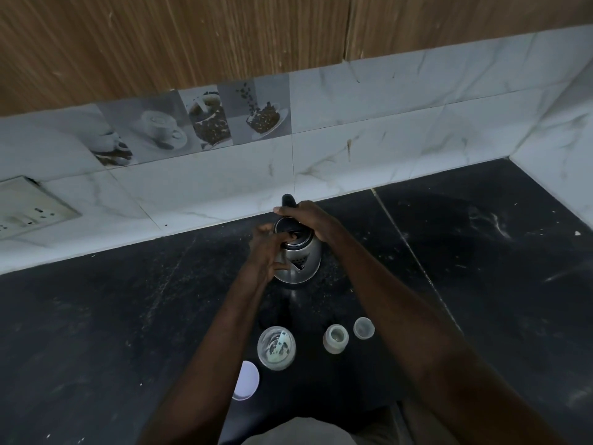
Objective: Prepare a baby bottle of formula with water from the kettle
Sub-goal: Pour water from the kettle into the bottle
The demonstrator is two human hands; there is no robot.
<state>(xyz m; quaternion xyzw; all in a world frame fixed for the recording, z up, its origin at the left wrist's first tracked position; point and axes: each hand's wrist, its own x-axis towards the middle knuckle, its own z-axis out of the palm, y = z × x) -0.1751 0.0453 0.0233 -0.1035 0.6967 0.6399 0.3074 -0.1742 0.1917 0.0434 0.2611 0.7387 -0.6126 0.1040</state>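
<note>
A steel kettle (301,261) with a black lid and handle stands on the black counter (96,316) near the tiled wall. My right hand (308,216) is wrapped around the kettle's black handle at the back. My left hand (268,248) rests on the kettle's left side, its fingers on the lid. Nearer to me stands an open clear container (276,346) with a pale scoop inside. To its right stands a small baby bottle (335,338) without a top, and beside that a clear cap (364,328).
A round white lid (246,380) lies flat by my left forearm. A wall socket plate (25,207) sits on the marble tiles at far left. The counter meets a side wall at the right corner. Wooden cabinets hang above.
</note>
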